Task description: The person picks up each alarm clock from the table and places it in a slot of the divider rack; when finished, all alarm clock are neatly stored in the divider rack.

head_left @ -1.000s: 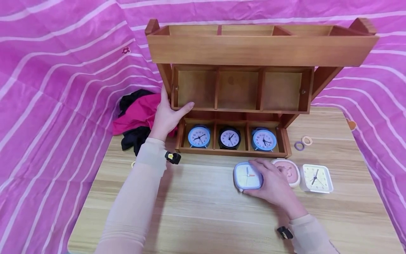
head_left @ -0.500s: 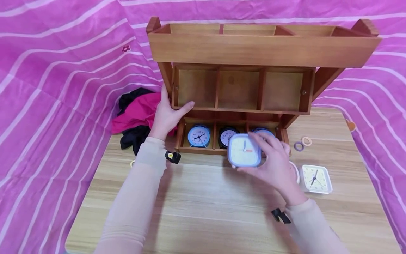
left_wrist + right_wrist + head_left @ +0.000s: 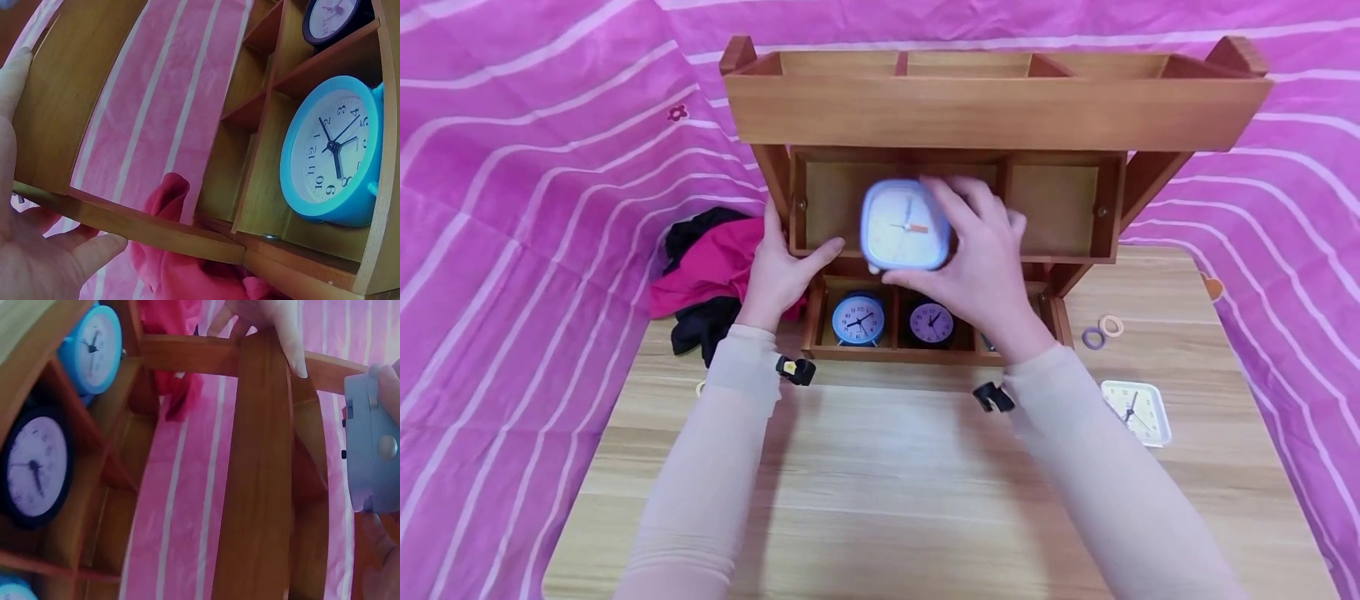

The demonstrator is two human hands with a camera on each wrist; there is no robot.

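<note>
My right hand (image 3: 981,258) pinches a square alarm clock (image 3: 904,225) with a blue rim, held upright in front of the middle tier of a wooden shelf (image 3: 1000,112). The right wrist view catches this clock from its side (image 3: 369,444). My left hand (image 3: 782,271) grips the shelf's left side at the middle tier, thumb in front. On the bottom tier sit a light blue round clock (image 3: 859,319) in the left compartment and a black round clock (image 3: 932,323) in the centre. A second light blue clock on the right is mostly hidden behind my right hand and wrist.
A white square clock (image 3: 1137,412) lies at the right on the wooden table (image 3: 880,500), partly behind my right sleeve. Near it are a purple ring (image 3: 1093,337) and a beige ring (image 3: 1111,326). Pink and black cloth (image 3: 715,258) is bunched left of the shelf.
My right hand has lifted the blue-rimmed alarm clock off the table and carried it up and left to the middle tier. My left hand keeps its hold on the shelf.
</note>
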